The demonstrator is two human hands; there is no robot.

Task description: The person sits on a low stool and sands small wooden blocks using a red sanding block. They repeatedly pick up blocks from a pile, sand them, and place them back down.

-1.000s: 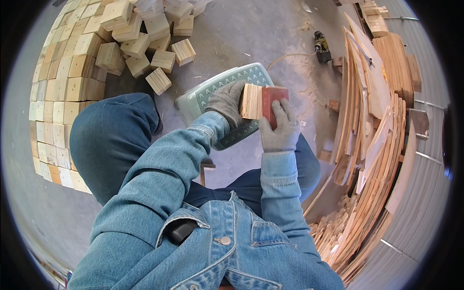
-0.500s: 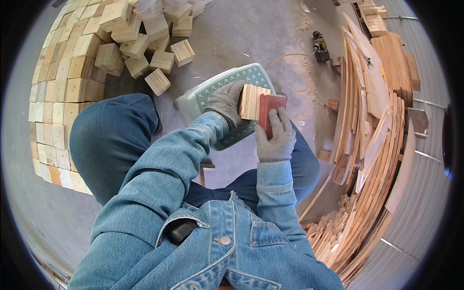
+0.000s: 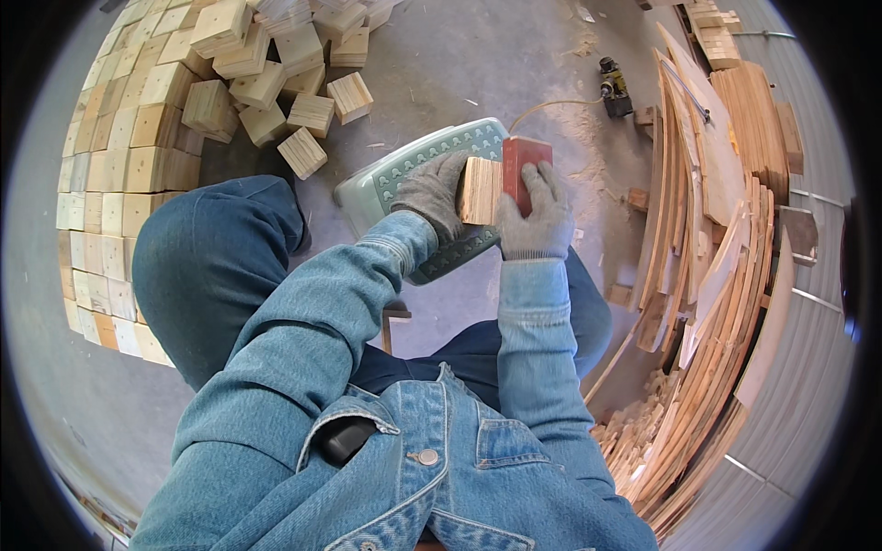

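My left hand (image 3: pixel 430 195), in a grey knit glove, is closed around a squared wooden block (image 3: pixel 481 191) with layered grain on its face. Against the block's right side, my gloved right hand (image 3: pixel 538 217) grips a red sanding block (image 3: pixel 527 152). Its fingers lie over the red face, the thumb toward the wood. Both hands are above a pale green plastic stool (image 3: pixel 377 180) with a patterned top, between my knees. The underside of the wooden block is hidden.
Stacked wooden blocks (image 3: pixel 119 174) form a wall at the left, with loose blocks (image 3: pixel 312 115) heaped beside it. A cordless drill (image 3: pixel 614 87) lies on the floor at the far right. Long boards and offcuts (image 3: pixel 735 275) are piled along the right side.
My right hand has slid the sanding block a little away and to the right along the wooden block. My left hand holds the wooden block in nearly the same place, turned slightly.
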